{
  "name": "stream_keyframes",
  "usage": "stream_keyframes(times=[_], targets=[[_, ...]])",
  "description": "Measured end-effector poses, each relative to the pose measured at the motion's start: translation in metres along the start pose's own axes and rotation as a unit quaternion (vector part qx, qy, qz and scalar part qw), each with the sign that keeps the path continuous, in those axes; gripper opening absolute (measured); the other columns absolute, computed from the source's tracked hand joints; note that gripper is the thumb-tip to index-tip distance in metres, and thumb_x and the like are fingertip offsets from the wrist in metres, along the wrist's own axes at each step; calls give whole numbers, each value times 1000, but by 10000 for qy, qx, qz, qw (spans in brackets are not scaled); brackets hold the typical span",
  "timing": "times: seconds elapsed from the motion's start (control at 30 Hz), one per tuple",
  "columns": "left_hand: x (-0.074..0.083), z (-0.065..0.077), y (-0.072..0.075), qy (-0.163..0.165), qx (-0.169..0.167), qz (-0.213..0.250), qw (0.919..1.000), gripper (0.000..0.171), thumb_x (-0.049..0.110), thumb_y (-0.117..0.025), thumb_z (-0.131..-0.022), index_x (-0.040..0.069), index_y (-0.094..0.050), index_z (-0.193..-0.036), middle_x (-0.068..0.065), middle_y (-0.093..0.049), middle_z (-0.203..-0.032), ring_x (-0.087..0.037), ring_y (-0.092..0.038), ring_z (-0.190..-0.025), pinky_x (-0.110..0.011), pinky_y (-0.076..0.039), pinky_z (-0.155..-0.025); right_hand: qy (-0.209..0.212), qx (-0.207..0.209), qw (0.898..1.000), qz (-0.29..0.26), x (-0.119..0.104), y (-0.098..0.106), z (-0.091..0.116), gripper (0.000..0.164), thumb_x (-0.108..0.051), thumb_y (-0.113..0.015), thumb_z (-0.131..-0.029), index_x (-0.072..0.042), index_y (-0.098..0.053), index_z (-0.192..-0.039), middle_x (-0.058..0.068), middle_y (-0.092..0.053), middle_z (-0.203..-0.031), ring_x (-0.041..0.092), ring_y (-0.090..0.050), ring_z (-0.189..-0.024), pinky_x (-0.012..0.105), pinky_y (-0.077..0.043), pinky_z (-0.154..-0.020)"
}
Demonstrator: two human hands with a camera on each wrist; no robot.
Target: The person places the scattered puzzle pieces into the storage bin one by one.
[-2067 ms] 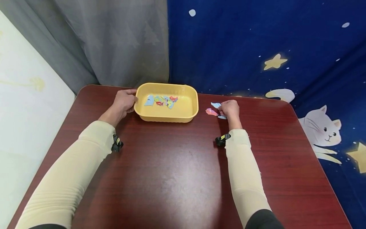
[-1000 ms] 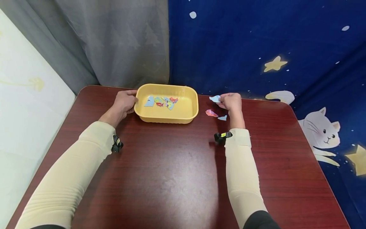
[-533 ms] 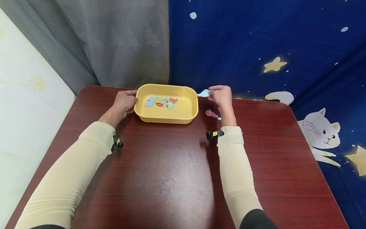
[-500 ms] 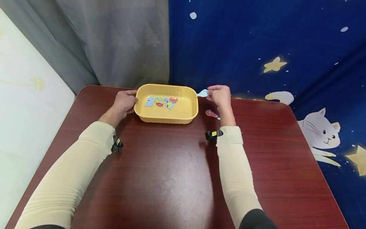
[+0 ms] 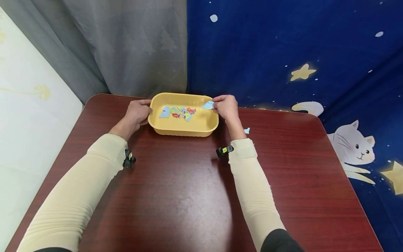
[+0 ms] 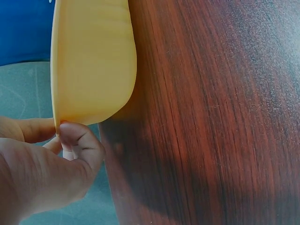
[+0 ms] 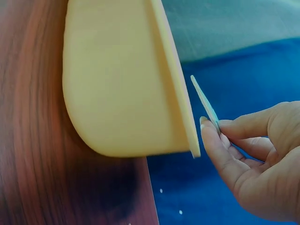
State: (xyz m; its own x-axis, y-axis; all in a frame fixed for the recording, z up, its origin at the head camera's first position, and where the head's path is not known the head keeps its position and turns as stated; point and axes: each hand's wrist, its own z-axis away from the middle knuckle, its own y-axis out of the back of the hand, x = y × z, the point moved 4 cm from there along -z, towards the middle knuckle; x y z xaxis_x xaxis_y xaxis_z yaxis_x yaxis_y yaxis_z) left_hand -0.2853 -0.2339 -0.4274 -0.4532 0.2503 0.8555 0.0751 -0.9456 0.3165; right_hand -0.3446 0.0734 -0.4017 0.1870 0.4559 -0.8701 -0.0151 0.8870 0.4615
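Observation:
A yellow plastic basin (image 5: 179,133) stands at the table's far edge. My left hand (image 5: 136,112) pinches its left rim; in the left wrist view, the thumb and fingers (image 6: 35,129) are on either side of that rim. Between thumb and fingers, my right hand (image 5: 227,106) pinches a flat light blue puzzle piece (image 5: 207,105), over the basin's right end. The right wrist view shows this puzzle piece (image 7: 205,101) edge-on, just above the rim. Several printed pieces (image 5: 187,114) lie inside the basin, with a pale blue one (image 5: 164,112) at the left.
A small blue piece (image 5: 247,130) lies on the brown table (image 5: 176,182) beside my right wrist. A grey curtain (image 5: 135,45) and a blue curtain (image 5: 252,52) hang behind the far edge. A white wall (image 5: 28,105) is at the left.
My right hand has lifted the light blue puzzle piece from the table and carried it left over the basin. The pink-red piece is now hidden by my right arm. My left hand stays put.

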Motion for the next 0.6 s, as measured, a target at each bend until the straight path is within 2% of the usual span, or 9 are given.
stream_keyframes(times=[0.1, 0.33, 0.6], targets=[[0, 0, 0, -4, 3, 34, 10000, 49, 8, -46, -97, 12, -47, -145, -17, -56, -114, -7, -53, -51, -21, -46, -49, 89, -34, 9998, 154, -2, -7, 0, 16, -1, -64, -89, -2, -74, -102, 14, -69, -104, 23, -72, -82, 28, -58, -72], [0, 0, 0, 39, -31, 52, 10000, 49, 9, -46, -97, 13, -46, -146, -16, -55, -115, -8, -52, -51, -21, -45, -49, 192, -126, 9981, 577, -3, -24, -4, 16, 0, -65, -87, -3, -75, -99, 13, -70, -97, 14, -67, -68, 21, -56, -62], [0, 0, 0, 43, -49, 90, 9999, 50, 8, -47, -96, 14, -46, -146, -16, -55, -113, -9, -53, -53, -23, -47, -52, 330, -243, 9909, 1285, -6, -39, -7, 21, 3, -65, -81, -6, -77, -95, 8, -72, -95, 14, -63, -73, 17, -52, -55]])
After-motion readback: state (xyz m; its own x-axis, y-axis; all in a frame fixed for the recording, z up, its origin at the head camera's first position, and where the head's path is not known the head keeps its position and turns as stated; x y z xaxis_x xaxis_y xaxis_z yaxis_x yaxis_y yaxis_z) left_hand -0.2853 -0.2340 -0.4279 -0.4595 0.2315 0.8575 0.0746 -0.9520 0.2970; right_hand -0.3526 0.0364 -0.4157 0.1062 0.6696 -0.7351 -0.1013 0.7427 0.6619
